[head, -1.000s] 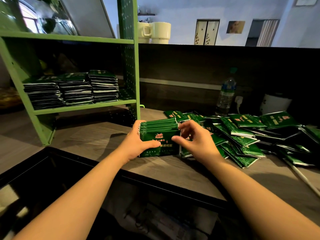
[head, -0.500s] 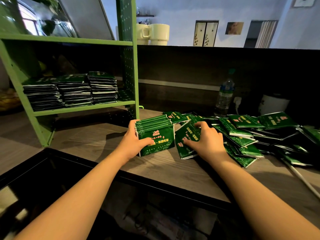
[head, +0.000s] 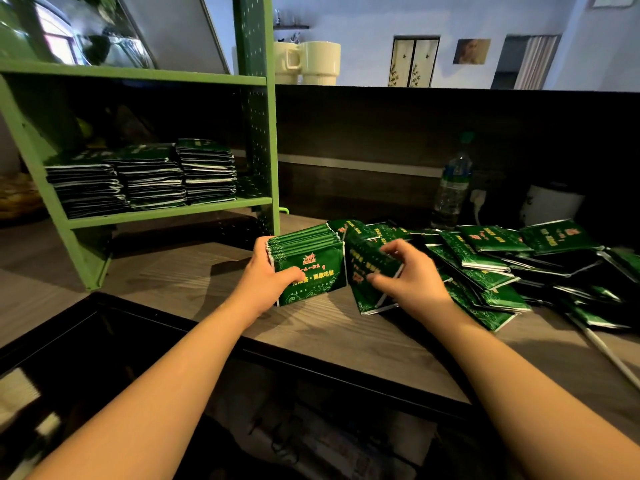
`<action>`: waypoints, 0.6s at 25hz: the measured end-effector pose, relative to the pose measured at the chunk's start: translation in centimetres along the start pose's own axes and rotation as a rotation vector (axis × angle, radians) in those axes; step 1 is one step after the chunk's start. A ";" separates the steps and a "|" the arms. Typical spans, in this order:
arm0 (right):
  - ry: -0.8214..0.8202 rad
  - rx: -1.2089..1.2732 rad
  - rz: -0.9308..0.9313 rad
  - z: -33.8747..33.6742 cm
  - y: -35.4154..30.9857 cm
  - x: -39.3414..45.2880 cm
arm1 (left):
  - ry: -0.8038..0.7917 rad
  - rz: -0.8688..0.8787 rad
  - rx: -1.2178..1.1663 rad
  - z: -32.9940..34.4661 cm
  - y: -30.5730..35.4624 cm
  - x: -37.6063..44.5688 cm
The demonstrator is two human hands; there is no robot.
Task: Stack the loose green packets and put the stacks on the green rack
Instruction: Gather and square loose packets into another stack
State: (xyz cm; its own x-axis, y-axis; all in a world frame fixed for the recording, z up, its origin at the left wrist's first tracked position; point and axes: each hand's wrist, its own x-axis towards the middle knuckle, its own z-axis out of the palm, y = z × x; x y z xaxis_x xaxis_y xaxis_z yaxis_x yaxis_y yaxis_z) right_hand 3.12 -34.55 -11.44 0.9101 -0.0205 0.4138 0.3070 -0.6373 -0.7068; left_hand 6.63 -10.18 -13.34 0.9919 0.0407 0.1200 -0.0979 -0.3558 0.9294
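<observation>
The left hand (head: 268, 271) is curled round a bunch of flat shiny green packets (head: 308, 261) that stand on their edges on the brown wooden counter (head: 180, 271). Its thumb presses the front packet, and I think that keeps the bunch tight so none tip over. The right hand (head: 410, 278) pinches one more green packet (head: 369, 271), tilted up just beside the bunch, so it looks ready to slide in with the others. A big messy pile of loose green packets (head: 491, 258) lies on the counter to the right, close enough to grab from. The green metal rack (head: 166, 211) stands to the left. Three neat stacks of packets (head: 149, 178) already sit on its lower shelf, side by side, with a bit of room left at the right end. A clear plastic water bottle (head: 453, 188) stands behind the pile.
</observation>
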 end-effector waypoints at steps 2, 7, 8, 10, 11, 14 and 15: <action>-0.062 -0.029 0.009 0.2 0.0 -0.1 | 0.011 -0.014 -0.006 0.0 0.1 0.0; 0.146 0.453 0.036 -0.9 0.1 0.4 | 0.031 -0.028 -0.017 -0.1 0.1 0.0; 0.135 0.496 0.018 -1.2 -0.1 0.4 | 0.030 -0.029 -0.022 -0.1 0.1 0.0; 0.130 0.425 -0.042 -1.3 -0.1 0.3 | 0.026 -0.031 -0.030 -0.1 0.1 -0.1; 0.155 0.382 -0.065 -1.4 -0.2 0.2 | 0.027 -0.033 -0.029 -0.2 0.1 -0.1; 0.262 0.509 -0.076 -1.3 -0.2 0.3 | 0.012 -0.035 -0.044 -0.3 0.2 -0.4; 0.269 0.579 -0.071 -1.3 -0.3 0.2 | -0.001 -0.033 -0.057 -0.3 0.3 -0.5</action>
State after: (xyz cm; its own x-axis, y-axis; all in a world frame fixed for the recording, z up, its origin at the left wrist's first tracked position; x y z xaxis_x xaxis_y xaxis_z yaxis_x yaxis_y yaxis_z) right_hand 2.89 -35.40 -10.40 0.8035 -0.2336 0.5476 0.5333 -0.1265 -0.8364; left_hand 6.12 -10.02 -13.04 0.9948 0.0510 0.0884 -0.0691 -0.3004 0.9513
